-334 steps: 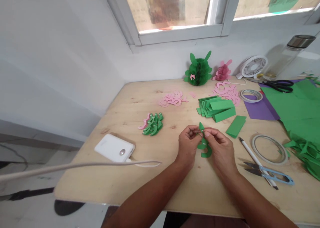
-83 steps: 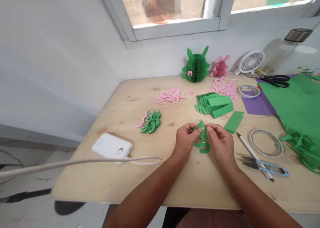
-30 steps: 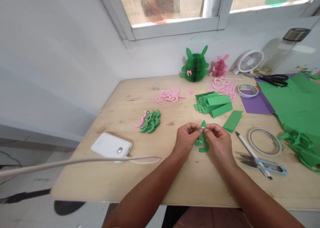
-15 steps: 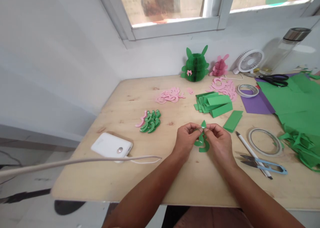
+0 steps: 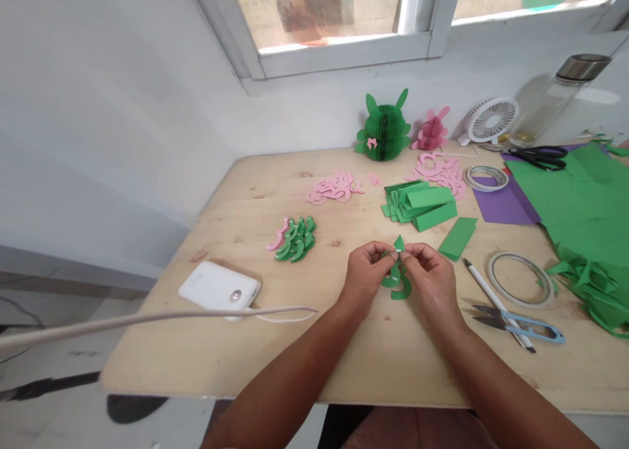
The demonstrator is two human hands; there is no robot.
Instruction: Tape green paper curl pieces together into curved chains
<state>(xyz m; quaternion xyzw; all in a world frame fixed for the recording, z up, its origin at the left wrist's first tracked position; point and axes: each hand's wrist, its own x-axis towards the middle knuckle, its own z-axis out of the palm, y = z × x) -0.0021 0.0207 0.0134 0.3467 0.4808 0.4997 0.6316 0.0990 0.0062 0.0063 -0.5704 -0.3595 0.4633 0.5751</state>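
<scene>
Between my hands is a green paper cutout [image 5: 399, 242] with a pointed tip and a small white strip across it. My left hand [image 5: 369, 265] pinches its left side, and my right hand [image 5: 427, 265] pinches the right side, the fingertips almost meeting. Just below the fingers, more curved green cutouts [image 5: 401, 289] show on the table; the hands partly hide them. To the left lies a pile of curved green pieces [image 5: 297, 240] with white strips, a pink curved piece [image 5: 278, 236] at its edge. Folded green paper strips [image 5: 417, 203] are stacked beyond my hands.
Thread snips [image 5: 521, 323] lie across a white pen [image 5: 491, 295] at right, near a tape roll [image 5: 521, 278]. Black scissors [image 5: 538, 156] rest on green sheets [image 5: 584, 193]. A white power bank [image 5: 219, 286] with a cable lies left. Paper figures, a fan [image 5: 491, 120] and a bottle stand behind.
The green cutout's tip has shifted very slightly up and left between my fingers. Both hands keep nearly the same place and pinch.
</scene>
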